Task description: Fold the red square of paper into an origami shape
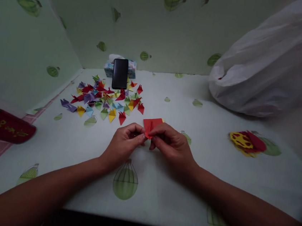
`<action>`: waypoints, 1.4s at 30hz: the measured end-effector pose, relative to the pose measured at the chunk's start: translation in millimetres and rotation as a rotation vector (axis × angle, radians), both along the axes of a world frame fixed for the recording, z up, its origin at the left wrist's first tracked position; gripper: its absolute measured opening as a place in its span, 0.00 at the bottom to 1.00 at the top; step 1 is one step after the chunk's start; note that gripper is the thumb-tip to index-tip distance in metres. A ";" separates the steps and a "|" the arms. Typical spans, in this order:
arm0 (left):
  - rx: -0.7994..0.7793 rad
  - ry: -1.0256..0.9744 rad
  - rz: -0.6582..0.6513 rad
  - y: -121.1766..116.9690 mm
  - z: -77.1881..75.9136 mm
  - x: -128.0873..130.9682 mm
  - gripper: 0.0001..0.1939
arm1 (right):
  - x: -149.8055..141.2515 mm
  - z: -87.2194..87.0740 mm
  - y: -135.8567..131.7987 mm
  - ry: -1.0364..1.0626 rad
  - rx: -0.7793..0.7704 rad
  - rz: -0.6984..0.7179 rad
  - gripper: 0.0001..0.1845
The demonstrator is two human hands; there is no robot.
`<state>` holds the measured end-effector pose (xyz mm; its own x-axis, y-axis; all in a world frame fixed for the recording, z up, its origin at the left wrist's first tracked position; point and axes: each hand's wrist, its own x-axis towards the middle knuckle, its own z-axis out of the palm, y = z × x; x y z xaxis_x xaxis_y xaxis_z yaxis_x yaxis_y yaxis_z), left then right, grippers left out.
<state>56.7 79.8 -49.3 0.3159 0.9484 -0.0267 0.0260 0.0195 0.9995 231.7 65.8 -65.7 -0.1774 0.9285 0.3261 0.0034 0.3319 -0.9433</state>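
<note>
A red sheet of paper (pixel 152 125), partly folded, is pinched between both hands just above the white cloth with green balloon prints (pixel 159 186). My left hand (pixel 124 139) grips its lower left edge with curled fingers. My right hand (pixel 169 143) pinches its lower right part, thumb and fingers pressed together. A sliver of yellow shows at the paper's right corner. Beyond the hands, to the left, lies a pile of several small folded paper pieces (pixel 105 99) in red, purple, yellow, green and blue.
A black phone (pixel 120 73) leans upright against a tissue box (pixel 132 69) at the back. A large white plastic bag (pixel 271 68) fills the right rear. A stack of red and yellow paper (pixel 246 141) lies at right. A dark red can (pixel 5 126) lies at left.
</note>
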 end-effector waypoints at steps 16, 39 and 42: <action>-0.033 -0.072 0.053 0.2 -1.4 3.0 0.09 | -0.6 8.6 -0.3 0.131 -0.153 0.018 0.04; -0.060 -0.100 -0.004 1.8 -7.5 1.5 0.10 | 2.1 10.7 1.2 0.040 -0.277 0.013 0.10; -0.037 -0.073 0.004 1.8 -5.3 1.3 0.11 | 2.5 9.9 1.4 0.055 -0.301 0.034 0.10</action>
